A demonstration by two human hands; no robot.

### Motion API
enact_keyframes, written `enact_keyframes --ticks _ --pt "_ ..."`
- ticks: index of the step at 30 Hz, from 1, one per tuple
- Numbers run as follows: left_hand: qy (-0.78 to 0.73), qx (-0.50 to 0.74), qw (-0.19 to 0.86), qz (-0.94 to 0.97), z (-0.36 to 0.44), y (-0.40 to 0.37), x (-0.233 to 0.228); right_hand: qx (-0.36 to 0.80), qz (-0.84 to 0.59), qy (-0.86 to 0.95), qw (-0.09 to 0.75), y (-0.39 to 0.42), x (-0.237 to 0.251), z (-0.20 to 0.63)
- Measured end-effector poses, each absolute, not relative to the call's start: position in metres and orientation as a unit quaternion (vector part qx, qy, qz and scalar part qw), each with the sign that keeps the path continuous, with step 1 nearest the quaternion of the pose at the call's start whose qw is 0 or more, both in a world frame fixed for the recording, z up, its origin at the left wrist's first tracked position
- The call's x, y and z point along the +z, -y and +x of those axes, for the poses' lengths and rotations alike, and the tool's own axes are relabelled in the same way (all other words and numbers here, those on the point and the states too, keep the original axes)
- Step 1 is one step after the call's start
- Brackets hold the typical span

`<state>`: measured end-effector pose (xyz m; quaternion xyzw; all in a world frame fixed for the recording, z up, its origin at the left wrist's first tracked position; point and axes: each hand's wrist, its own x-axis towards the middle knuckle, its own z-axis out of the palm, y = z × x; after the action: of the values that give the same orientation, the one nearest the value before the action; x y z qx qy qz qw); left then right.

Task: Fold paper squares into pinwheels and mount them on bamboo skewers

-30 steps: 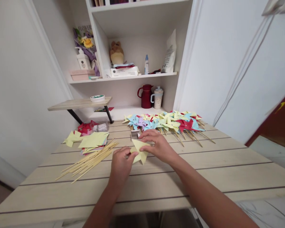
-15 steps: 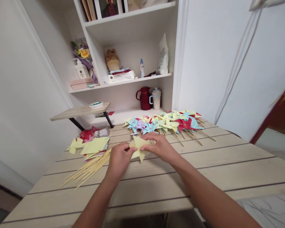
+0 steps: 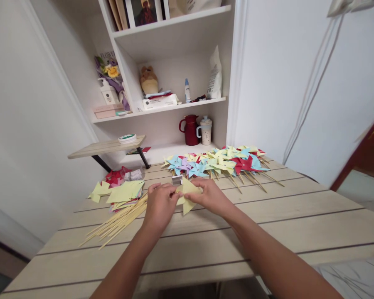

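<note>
Here both hands, left hand (image 3: 160, 204) and right hand (image 3: 209, 195), pinch the yellow paper pinwheel (image 3: 187, 194) between their grips just above the desk (image 3: 268, 216), where a hard squeeze could, I judge, crease its folded points or let them spring open.

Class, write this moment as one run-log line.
left hand: pinching yellow folded paper piece | right hand: pinching same piece | near: loose wooden skewers, pile of coloured paper pinwheels, wooden slat table
</note>
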<state>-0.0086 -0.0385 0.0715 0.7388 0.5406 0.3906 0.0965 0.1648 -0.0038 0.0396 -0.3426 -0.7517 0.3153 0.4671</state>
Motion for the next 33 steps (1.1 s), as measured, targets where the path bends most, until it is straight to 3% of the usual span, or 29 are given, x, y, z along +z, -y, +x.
enact_keyframes --ticks 4,9,13,22,33 --pt "-0.546 0.428 0.214 0.687 -0.011 0.036 0.072 0.449 -0.349 0.660 0.491 0.000 0.034 0.161" --pt "-0.559 0.609 0.397 0.399 -0.020 0.042 0.053 0.576 -0.344 0.494 0.553 -0.007 0.030 0.160" --pt "-0.543 0.583 0.541 0.269 -0.023 0.049 0.026 0.612 -0.324 0.433 0.576 -0.009 0.030 0.161" --pt "-0.472 0.617 0.475 0.414 -0.004 0.057 0.026 0.621 -0.305 0.467 0.551 -0.001 0.027 0.149" --pt "-0.373 0.641 0.571 0.353 0.011 0.056 0.027 0.664 -0.296 0.458 0.512 0.010 0.029 0.140"
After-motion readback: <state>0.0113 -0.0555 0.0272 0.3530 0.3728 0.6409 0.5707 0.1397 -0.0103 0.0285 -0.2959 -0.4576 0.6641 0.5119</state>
